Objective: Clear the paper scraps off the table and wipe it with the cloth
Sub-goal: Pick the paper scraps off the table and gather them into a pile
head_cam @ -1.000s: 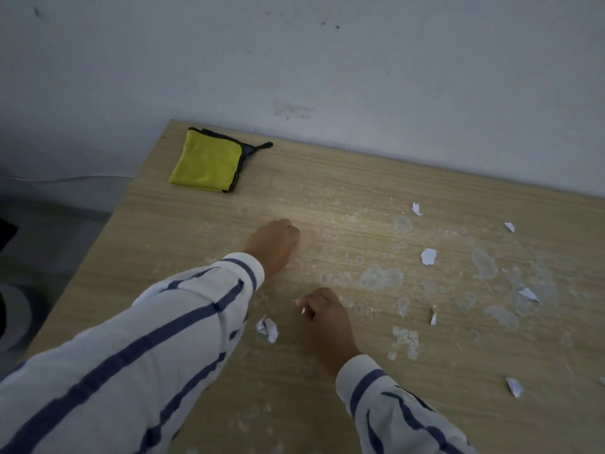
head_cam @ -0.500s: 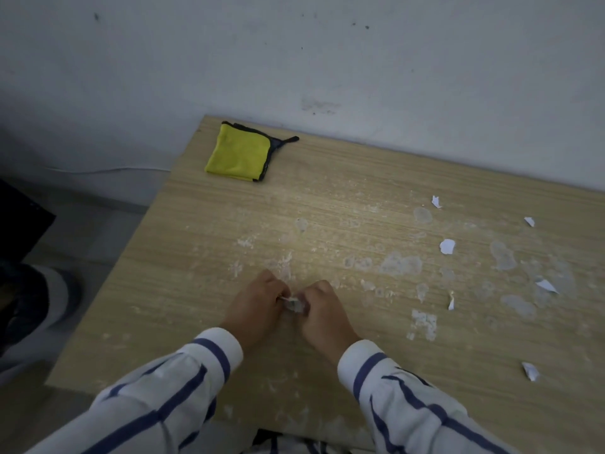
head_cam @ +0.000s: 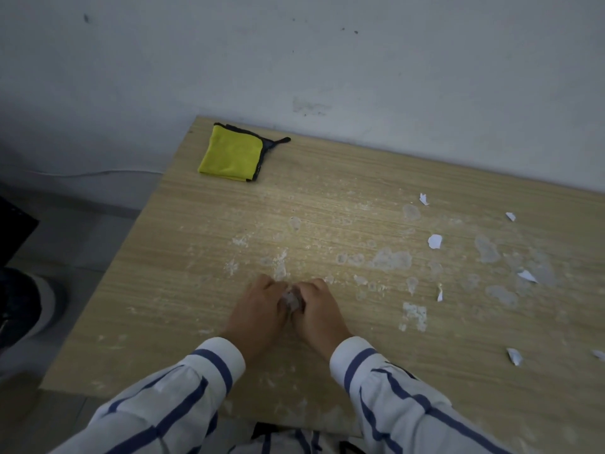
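left hand point(head_cam: 258, 311) and right hand point(head_cam: 319, 311) pressed together, paper scrap point(head_cam: 291, 301) pinched between both | yellow cloth point(head_cam: 233, 153) laid folded at table point(head_cam: 196, 257) far corner | loose scraps point(head_cam: 434, 241) scattered rightward

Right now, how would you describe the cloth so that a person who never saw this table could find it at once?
Find the wooden table against the pale wall. At its far left corner lies the cloth, folded flat. It alone is bright yellow with a dark edge; the scraps are small and white.
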A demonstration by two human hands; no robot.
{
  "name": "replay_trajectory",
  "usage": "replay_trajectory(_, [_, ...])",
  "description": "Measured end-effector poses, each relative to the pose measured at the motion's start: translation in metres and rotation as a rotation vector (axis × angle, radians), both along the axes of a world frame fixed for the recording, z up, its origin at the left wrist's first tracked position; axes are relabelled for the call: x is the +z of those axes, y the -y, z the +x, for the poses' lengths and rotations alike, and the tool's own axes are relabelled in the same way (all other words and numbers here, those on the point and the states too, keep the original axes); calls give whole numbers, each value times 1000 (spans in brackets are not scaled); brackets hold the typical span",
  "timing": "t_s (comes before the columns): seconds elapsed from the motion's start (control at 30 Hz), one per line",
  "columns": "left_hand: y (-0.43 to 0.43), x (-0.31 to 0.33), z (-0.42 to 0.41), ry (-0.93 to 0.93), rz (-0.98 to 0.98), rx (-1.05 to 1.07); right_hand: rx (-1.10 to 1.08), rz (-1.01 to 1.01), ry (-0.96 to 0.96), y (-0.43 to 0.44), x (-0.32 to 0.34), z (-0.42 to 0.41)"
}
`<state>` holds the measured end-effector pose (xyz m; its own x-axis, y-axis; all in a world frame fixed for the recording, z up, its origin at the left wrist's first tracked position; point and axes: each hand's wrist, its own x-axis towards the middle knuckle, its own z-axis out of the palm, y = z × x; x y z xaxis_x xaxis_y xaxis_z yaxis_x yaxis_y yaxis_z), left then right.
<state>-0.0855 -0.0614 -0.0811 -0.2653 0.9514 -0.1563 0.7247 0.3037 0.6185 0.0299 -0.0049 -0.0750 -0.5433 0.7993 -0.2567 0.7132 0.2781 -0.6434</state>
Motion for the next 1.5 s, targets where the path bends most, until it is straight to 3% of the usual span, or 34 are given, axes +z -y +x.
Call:
replay_trajectory(0.13, [-1, 6, 11, -177, 47, 12, -50, 2, -13, -1, 3, 7])
replay_trajectory(0.37, [-16, 9, 75, -326, 101, -193, -178, 37, 40, -21, 2, 64])
replay_trajectory(0.5, [-34, -9, 121, -268, 29, -255, -232, 97, 111, -41, 0, 118])
replay_trajectory(0.63, [-53, -19, 152, -353, -105, -258, -317, 140, 108, -67, 2, 170])
replay_trajectory(0.8, [-60, -29, 167, -386, -77, -170, -458, 50, 77, -102, 2, 211])
replay_trajectory(1.0, [-64, -30, 177, -417, -43, -91, -312, 74, 112, -120, 1, 218])
replay_trajectory(1.2, [-83, -30, 192, -372, -42, -12, -166, 122, 150, -128, -5, 224])
replay_trajectory(1.5, [-211, -14, 219, -163, 81, -156, -263, 6, 117, -146, -10, 238])
